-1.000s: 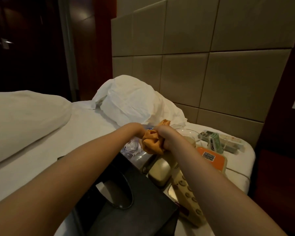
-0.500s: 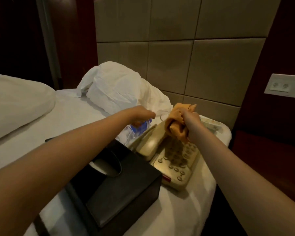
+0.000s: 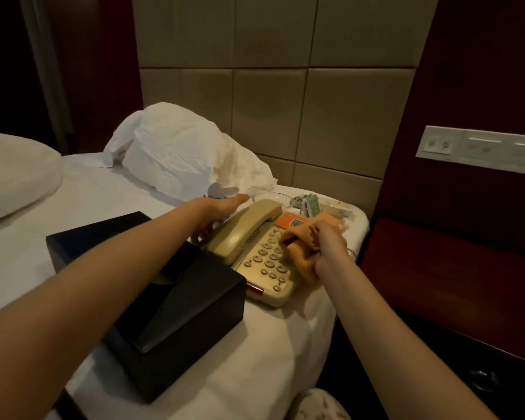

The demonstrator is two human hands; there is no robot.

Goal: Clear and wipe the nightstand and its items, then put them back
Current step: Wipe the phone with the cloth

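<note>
Items lie on the white bed sheet (image 3: 255, 359). My right hand (image 3: 331, 242) grips a bunched orange cloth (image 3: 300, 257) against the right side of a beige telephone (image 3: 267, 268), whose handset (image 3: 246, 228) sits in its cradle. My left hand (image 3: 214, 215) reaches past the handset, and its fingers curl down over a water bottle (image 3: 225, 219) of which only a bit of blue shows. A black tissue box (image 3: 164, 298) stands under my left forearm. An orange card with a QR code (image 3: 290, 221) lies at the phone's far end.
A glass dish (image 3: 272, 196) and a tray of sachets (image 3: 311, 204) sit beyond the phone by the padded headboard (image 3: 270, 101). A white pillow (image 3: 176, 156) lies behind. The dark wooden nightstand (image 3: 452, 274) stands to the right under a wall switch panel (image 3: 479, 148).
My right hand has brought the cloth down from above the handset to the phone's right side. My left hand stays at the bottle. The view has shifted left and down.
</note>
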